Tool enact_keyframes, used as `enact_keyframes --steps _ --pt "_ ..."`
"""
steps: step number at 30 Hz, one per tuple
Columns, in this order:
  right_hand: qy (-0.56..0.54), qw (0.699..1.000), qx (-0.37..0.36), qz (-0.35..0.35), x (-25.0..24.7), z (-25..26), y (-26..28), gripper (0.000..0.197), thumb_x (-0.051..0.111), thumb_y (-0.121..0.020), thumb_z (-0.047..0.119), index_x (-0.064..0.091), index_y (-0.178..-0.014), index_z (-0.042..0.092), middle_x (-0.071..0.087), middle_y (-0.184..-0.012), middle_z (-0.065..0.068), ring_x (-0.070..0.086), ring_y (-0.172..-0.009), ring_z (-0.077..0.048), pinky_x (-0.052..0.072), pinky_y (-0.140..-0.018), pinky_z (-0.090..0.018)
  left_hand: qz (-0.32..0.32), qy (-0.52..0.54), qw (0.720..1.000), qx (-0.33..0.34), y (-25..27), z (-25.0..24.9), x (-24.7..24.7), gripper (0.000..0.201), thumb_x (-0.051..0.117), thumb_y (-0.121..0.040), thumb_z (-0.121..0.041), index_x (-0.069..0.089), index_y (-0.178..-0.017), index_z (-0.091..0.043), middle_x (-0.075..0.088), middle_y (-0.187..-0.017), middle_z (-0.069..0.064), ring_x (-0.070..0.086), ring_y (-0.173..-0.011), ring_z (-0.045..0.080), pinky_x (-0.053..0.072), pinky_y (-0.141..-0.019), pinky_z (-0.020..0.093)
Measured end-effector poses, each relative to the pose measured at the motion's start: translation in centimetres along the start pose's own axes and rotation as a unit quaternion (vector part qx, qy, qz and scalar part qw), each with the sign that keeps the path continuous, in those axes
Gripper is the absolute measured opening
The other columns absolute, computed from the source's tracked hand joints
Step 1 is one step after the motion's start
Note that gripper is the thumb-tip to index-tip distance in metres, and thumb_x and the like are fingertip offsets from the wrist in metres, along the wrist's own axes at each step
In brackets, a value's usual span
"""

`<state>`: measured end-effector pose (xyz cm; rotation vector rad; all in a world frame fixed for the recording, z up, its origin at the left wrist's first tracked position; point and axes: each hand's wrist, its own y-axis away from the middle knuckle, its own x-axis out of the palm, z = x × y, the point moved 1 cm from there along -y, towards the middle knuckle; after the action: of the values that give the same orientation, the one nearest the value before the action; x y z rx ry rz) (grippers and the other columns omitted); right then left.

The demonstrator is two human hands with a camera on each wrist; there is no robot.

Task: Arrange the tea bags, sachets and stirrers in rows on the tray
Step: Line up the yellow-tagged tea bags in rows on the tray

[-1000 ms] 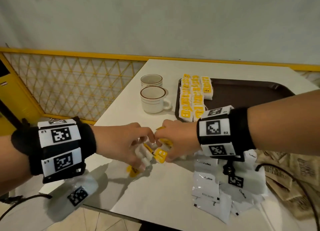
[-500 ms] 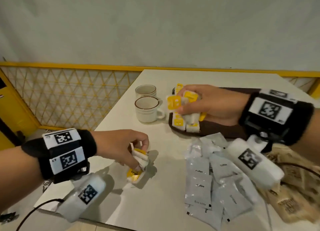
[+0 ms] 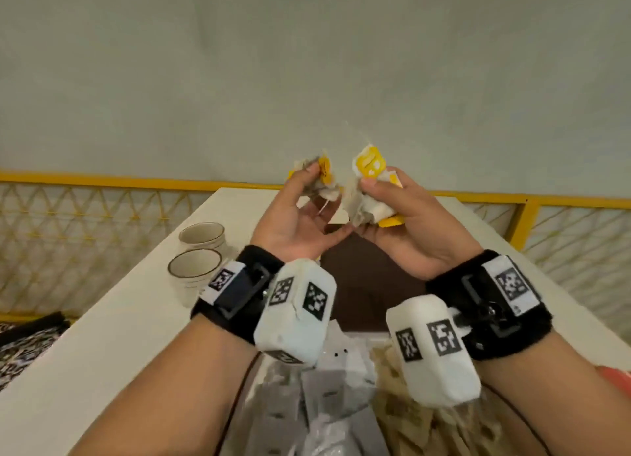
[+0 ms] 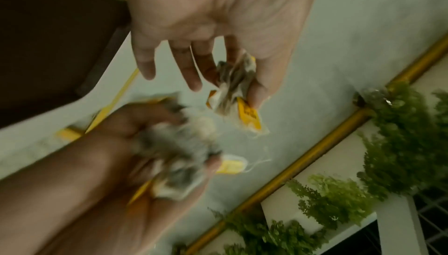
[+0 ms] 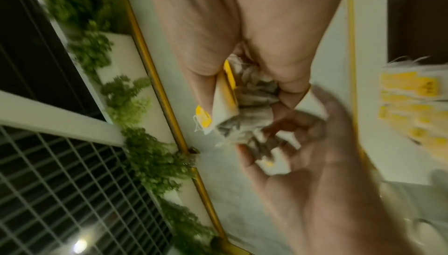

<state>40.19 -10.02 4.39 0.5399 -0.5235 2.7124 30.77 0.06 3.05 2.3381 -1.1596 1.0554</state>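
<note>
White table (image 3: pixel 112 336) by a pale wall w/ yellow railing (image 3: pixel 102 179); both hands raised above it, each gripping tea bags.

Left hand (image 3: pixel 300 223), palm up, pinches a small crumpled clump of tea bags (image 3: pixel 319 179) betw. thumb and fingertips: greyish-white paper pouches w/ yellow tags, strings dangling; other fingers loosely spread. Right hand (image 3: pixel 403 230) is curled round a bigger bunch (image 3: pixel 370 196), same white pouches, one yellow tag sticking up at top. The 2 clumps sit just beside each other, held well above the dark brown tray (image 3: pixel 368 278), which lies under and betw. the wrists. More yellow-tagged bags lie in rows on the tray (image 5: pixel 409 103), blurred. Two cups (image 3: pixel 198 261) stand left of the tray. Silver sachets (image 3: pixel 327 404) lie near, below the forearms, blurred.
</note>
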Motion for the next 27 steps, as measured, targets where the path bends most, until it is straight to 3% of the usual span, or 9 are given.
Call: enact_keyframes --steps 3,7,10,13,15,18,23,24,27 --pt "0.008 0.999 -0.01 -0.036 -0.9 0.4 -0.6 0.007 0.056 -0.089 0.007 0.055 -0.091 0.013 0.06 -0.08 -0.009 0.058 -0.071 -0.02 0.047 -0.062 -0.031 -0.003 0.065 0.997 -0.032 -0.8 2.6 1.5 0.021 0.069 -0.077 -0.027 0.063 -0.095 -0.02 0.062 -0.101 0.009 0.062 -0.096 0.026 0.047 -0.089 0.046" --pt "0.041 0.997 0.013 -0.072 -2.0 -0.5 -1.0 0.007 0.057 -0.091 0.007 0.053 -0.091 0.013 0.062 -0.071 -0.008 0.059 -0.06 -0.019 0.047 -0.058 -0.029 -0.008 0.1 0.995 -0.029 -1.4 3.3 1.1 0.028 0.069 -0.078 -0.027 0.061 -0.102 -0.015 0.062 -0.108 0.013 0.062 -0.108 0.03 0.05 -0.087 0.046" --pt "0.064 0.994 0.018 -0.086 -1.8 -1.6 -1.3 0.008 0.06 -0.09 0.009 0.054 -0.093 0.013 0.062 -0.075 -0.009 0.061 -0.056 -0.017 0.051 -0.052 -0.027 -0.03 0.107 0.993 -0.027 -1.5 3.1 0.6 0.025 0.067 -0.081 -0.026 0.061 -0.103 -0.015 0.061 -0.108 0.011 0.06 -0.115 0.031 0.051 -0.087 0.045" --pt "0.103 0.989 0.004 -0.104 -1.5 -2.5 -1.7 0.042 0.069 -0.084 0.013 0.048 -0.119 0.019 0.064 -0.087 -0.003 0.064 -0.062 -0.012 0.051 -0.051 -0.027 -0.05 0.109 0.993 -0.016 -1.6 3.2 0.1 0.022 0.063 -0.088 -0.024 0.062 -0.107 -0.014 0.064 -0.106 0.012 0.063 -0.108 0.029 0.059 -0.069 0.04" --pt "0.151 0.983 -0.015 -0.105 -1.0 -3.0 -1.9 0.047 0.073 -0.081 0.015 0.049 -0.121 0.024 0.065 -0.09 0.003 0.065 -0.068 -0.007 0.051 -0.054 -0.026 -0.054 0.1 0.993 -0.009 -1.7 3.3 -0.3 0.026 0.058 -0.091 -0.023 0.06 -0.115 -0.015 0.064 -0.119 0.015 0.062 -0.11 0.03 0.056 -0.076 0.041" --pt "0.226 0.965 -0.056 -0.117 -0.6 -4.1 -1.9 0.033 0.073 -0.082 0.011 0.059 -0.111 0.017 0.068 -0.096 0.0 0.066 -0.081 -0.007 0.053 -0.066 -0.021 -0.041 0.109 0.993 -0.008 -1.3 3.4 -0.6 0.022 0.051 -0.094 -0.024 0.061 -0.109 -0.011 0.064 -0.118 0.016 0.063 -0.105 0.029 0.046 -0.094 0.043" --pt "0.275 0.954 -0.064 -0.103 -0.2 -5.6 -1.0 0.034 0.066 -0.088 0.025 0.053 -0.119 0.024 0.066 -0.108 -0.001 0.065 -0.097 -0.012 0.052 -0.09 -0.034 -0.034 0.1 0.994 -0.013 -0.4 4.4 -0.7 0.025 0.047 -0.097 -0.029 0.065 -0.094 -0.013 0.072 -0.086 0.008 0.07 -0.079 0.018 0.048 -0.088 0.035" --pt "0.294 0.949 -0.061 -0.093 -0.2 -5.7 -0.9 0.036 0.063 -0.089 0.034 0.051 -0.123 0.028 0.064 -0.112 0.002 0.063 -0.101 -0.01 0.049 -0.094 -0.034 -0.036 0.097 0.995 -0.016 -0.3 4.6 -0.8 0.025 0.046 -0.096 -0.029 0.065 -0.095 -0.013 0.072 -0.088 0.007 0.07 -0.083 0.018 0.047 -0.093 0.036" --pt "0.393 0.917 -0.033 -0.064 -0.8 -5.6 -0.8 0.063 0.041 -0.076 0.076 0.035 -0.134 0.052 0.05 -0.138 0.012 0.046 -0.129 -0.012 0.029 -0.113 -0.042 -0.027 0.128 0.99 -0.041 -0.5 5.1 -1.1 0.033 0.044 -0.094 -0.033 0.061 -0.116 -0.015 0.064 -0.122 0.011 0.059 -0.116 0.027 0.035 -0.11 0.047"
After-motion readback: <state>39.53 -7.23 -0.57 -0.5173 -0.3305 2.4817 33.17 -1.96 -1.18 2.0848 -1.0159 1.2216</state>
